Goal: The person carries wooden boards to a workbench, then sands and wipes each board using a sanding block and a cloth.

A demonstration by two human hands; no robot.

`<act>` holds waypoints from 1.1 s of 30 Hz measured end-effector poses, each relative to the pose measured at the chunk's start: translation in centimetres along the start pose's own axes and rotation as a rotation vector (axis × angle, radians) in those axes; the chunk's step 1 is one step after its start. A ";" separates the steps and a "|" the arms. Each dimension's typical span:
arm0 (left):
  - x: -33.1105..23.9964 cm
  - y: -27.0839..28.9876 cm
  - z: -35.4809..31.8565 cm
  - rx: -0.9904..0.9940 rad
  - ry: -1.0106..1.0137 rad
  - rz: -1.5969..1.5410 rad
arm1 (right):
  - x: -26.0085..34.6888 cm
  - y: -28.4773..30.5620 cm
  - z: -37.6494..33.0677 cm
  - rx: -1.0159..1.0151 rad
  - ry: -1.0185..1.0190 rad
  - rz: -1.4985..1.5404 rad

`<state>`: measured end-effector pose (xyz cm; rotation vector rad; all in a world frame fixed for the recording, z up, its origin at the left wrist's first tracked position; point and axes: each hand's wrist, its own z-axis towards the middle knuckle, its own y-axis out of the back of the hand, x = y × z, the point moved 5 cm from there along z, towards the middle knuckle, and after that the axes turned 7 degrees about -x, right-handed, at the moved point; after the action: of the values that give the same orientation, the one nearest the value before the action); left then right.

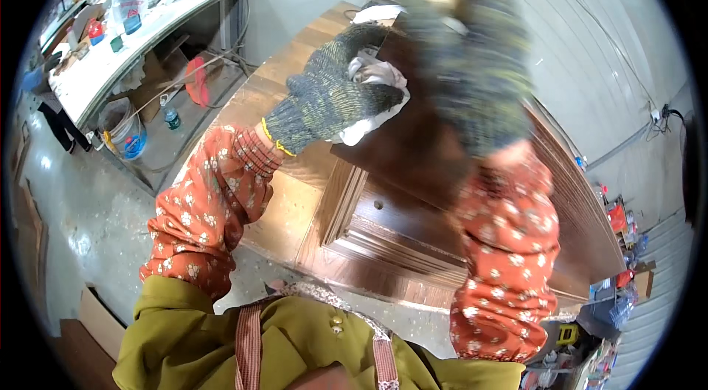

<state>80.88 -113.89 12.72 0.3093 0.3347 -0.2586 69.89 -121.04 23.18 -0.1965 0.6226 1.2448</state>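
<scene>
Closest to me, my gloved right hand [461,36] is blurred — grip unreadable — while my left hand [332,91] clamps a white rag [372,106] against the dark wooden panel [413,146].

A woodworking workshop — unfinished door [383,220], cluttered workbench [140,28], dusty floor [96,220].

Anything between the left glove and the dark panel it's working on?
Only the white rag: the gloved left hand presses it onto the dark panel, so glove and wood are separated just by the cloth. The right hand is blurred at the panel's upper edge; its grip cannot be told.
</scene>
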 end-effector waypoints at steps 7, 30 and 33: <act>0.4 -1.7 0.3 0.089 0.204 -0.168 | -18.4 4.2 -14.4 0.164 -0.970 0.130; 7.9 -0.4 -5.7 0.531 -0.299 -0.057 | -13.4 -2.6 -27.6 0.536 -1.209 0.533; 13.6 -3.6 -0.6 0.676 -0.556 0.888 | -15.6 -1.9 -30.1 0.422 -1.426 0.504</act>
<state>92.03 -119.70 6.41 0.9870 -0.4688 0.4356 58.78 -148.49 6.59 1.1857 -0.3647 1.3426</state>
